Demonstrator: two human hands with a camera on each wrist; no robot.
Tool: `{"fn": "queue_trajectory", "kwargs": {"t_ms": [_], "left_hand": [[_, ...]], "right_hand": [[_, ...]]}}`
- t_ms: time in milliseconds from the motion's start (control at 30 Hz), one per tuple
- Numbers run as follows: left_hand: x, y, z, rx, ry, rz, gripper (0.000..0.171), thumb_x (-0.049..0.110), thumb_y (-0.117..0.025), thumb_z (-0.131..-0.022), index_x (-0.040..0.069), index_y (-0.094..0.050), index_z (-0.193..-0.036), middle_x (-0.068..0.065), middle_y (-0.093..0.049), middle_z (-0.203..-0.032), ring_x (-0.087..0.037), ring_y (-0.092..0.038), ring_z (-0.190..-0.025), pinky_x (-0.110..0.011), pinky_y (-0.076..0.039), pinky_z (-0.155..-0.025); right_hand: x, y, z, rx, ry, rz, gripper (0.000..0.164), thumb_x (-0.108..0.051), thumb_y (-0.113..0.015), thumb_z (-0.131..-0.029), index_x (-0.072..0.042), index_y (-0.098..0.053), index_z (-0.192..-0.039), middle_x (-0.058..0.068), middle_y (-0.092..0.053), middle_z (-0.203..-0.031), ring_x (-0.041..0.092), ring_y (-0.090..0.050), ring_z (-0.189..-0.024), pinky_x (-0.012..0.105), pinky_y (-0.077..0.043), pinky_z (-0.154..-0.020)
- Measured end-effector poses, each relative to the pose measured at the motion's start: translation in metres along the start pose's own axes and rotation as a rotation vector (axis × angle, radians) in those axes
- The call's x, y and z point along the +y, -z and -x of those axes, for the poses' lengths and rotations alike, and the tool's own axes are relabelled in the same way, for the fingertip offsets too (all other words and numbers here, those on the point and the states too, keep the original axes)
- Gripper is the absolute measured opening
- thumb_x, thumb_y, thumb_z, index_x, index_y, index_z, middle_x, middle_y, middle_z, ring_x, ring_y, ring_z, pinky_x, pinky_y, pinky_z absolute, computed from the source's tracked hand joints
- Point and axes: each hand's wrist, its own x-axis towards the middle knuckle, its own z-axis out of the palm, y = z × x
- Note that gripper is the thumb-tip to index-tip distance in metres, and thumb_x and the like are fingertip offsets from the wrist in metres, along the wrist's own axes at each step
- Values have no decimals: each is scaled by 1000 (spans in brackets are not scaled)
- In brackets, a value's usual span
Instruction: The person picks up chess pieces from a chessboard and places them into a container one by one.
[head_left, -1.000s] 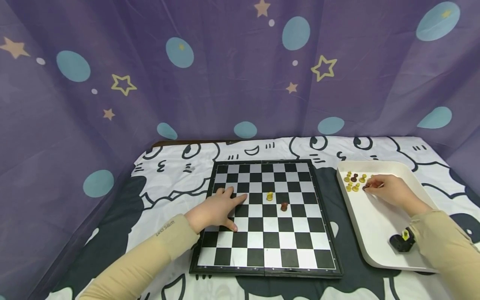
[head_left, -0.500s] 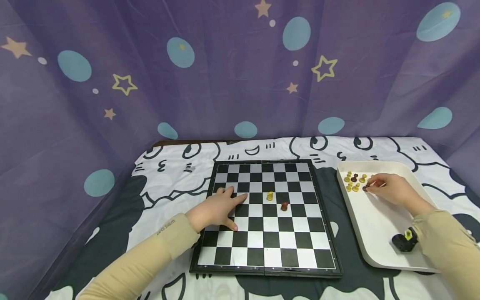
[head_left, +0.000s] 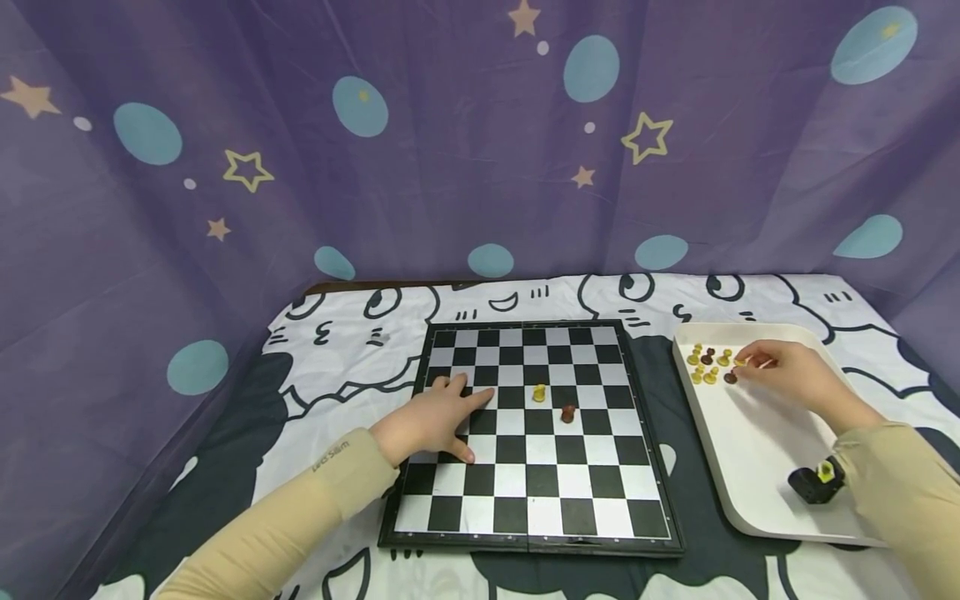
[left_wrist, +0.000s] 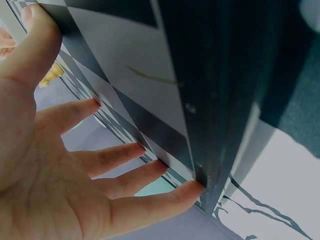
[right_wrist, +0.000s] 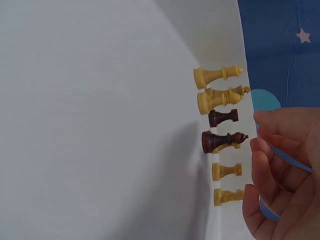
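My left hand (head_left: 435, 418) rests with spread fingers on the left side of the black-and-white chessboard (head_left: 542, 477). In the left wrist view, its fingertips (left_wrist: 191, 191) touch the board's surface. A yellow chess piece (head_left: 539, 392) and a reddish-brown one (head_left: 567, 413) stand near the board's middle. Over the white tray, my right hand (head_left: 787, 375) has its thumb and fingers apart, right by the top of a dark bishop (right_wrist: 225, 141). The bishop stands on the tray floor. Beside it are a dark rook (right_wrist: 223, 117), a yellow rook (right_wrist: 227, 171) and several other yellow pieces.
The white tray (head_left: 738, 467) with raised walls stands right of the board. A black device (head_left: 816, 482) with a yellow mark sits at my right wrist. A patterned cloth (head_left: 337, 358) covers the table, and a purple curtain (head_left: 450, 200) hangs behind it.
My right hand has let go of the dark bishop and lifted slightly up and to the right, leaving it standing in the tray. My left hand stays in place on the board.
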Motion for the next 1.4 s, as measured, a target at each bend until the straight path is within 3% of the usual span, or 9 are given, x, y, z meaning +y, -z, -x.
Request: {"fn": "queue_trajectory", "kwargs": {"t_ms": [600, 1067, 1400], "left_hand": [[0, -1, 2, 6, -7, 6, 94, 48, -79, -67, 22, -37, -147, -21, -36, -142, -41, -36, -127, -51, -43, -96], [0, 0, 1, 11, -12, 5, 94, 48, -79, -67, 22, -37, -147, -21, -36, -142, -42, -36, -128, -52, -44, -95], [1, 2, 2, -1, -2, 12, 94, 47, -79, -67, 22, -37, -147, -21, -35, -143, -42, -36, -128, -52, -44, -94]], "right_hand": [[-27, -3, 2, 21, 73, -77, 13, -8, -68, -84, 1, -68, -94, 0, -64, -75, -8, -50, -63, 19, -40, -58], [-60, -6, 3, 16, 144, -112, 11, -10, -69, -84, -4, -69, -93, -3, -62, -76, -4, -51, -69, 19, -43, -64], [-89, -11, 1, -63, 158, -91, 18, -16, -69, -85, -3, -68, -98, -1, -62, -79, 7, -53, -70, 26, -45, -60]]}}
